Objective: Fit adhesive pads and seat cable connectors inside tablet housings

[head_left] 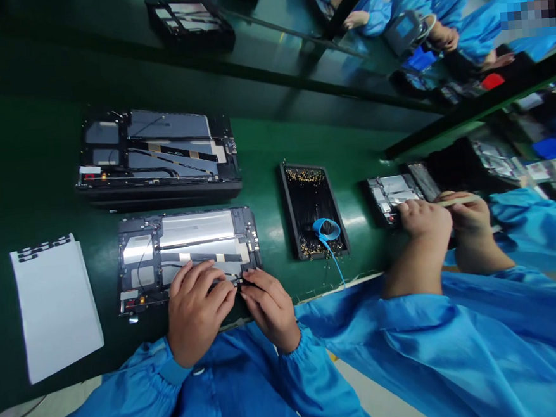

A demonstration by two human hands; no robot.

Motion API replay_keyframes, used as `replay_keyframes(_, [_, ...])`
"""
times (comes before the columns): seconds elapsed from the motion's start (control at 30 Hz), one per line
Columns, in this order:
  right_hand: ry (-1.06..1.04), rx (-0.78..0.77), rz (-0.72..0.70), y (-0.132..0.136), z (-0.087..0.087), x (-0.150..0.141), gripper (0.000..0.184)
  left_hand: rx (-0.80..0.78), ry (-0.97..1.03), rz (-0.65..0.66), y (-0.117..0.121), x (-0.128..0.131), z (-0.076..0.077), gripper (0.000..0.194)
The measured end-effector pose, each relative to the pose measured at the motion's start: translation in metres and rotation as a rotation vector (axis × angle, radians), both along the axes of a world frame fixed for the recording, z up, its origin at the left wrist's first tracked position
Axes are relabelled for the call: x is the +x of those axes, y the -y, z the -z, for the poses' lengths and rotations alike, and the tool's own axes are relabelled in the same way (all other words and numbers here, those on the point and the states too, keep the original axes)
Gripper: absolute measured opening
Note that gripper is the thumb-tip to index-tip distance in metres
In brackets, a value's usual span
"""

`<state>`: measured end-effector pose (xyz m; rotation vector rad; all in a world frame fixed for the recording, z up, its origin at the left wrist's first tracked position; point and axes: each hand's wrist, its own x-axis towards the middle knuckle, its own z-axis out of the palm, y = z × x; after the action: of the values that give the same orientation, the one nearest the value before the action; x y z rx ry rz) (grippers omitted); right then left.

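Note:
An opened tablet (196, 230) lies flat on the green table in front of me, its silver battery panels and black flat cables exposed. My left hand (194, 309) rests over its near edge, fingers curled and pressed together. My right hand (271, 307) meets it at the near right corner, thumb and fingers pinched. Whatever sits between the fingertips is too small to make out. Behind this tablet is a stack of similar opened tablets (169, 143). Off to the right stands a black tray (286, 211) of thin black cables with gold-coloured ends.
A blue wrist strap (327, 229) lies on the tray, its cord running to the table edge. White sheets with black tabs (59, 313) lie at left. At right, a co-worker's hands (426, 220) handle another opened device (393, 191). A shelf (268, 63) runs along the back.

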<state>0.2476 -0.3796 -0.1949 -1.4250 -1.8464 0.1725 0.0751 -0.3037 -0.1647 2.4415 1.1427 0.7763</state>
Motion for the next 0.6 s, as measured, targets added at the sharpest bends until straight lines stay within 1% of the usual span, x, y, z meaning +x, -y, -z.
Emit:
replay_keyframes(0.13, [0.089, 0.0, -0.003, 0.009, 0.007, -0.002, 0.052, 0.01, 0.003, 0.02, 0.002, -0.008, -0.005, 0.009])
replay_keyframes(0.2, [0.133, -0.009, 0.002, 0.011, 0.007, -0.004, 0.057, 0.039, 0.001, 0.014, 0.002, -0.019, -0.008, 0.014])
replay_keyframes(0.3, [0.146, -0.017, 0.024, 0.011, 0.005, -0.007, 0.063, 0.084, -0.02, -0.023, 0.004, -0.042, -0.011, 0.019])
replay_keyframes(0.37, [0.144, -0.03, 0.031, 0.011, 0.002, -0.01, 0.063, 0.092, -0.031, -0.059, 0.005, -0.057, -0.012, 0.02])
replay_keyframes(0.47, [0.171, -0.052, 0.044, 0.01, -0.001, -0.015, 0.056, 0.076, -0.032, -0.116, 0.006, -0.075, -0.012, 0.018])
replay_keyframes(0.6, [0.171, -0.081, 0.091, 0.011, 0.0, -0.018, 0.051, 0.039, -0.018, -0.175, 0.004, -0.087, -0.01, 0.016])
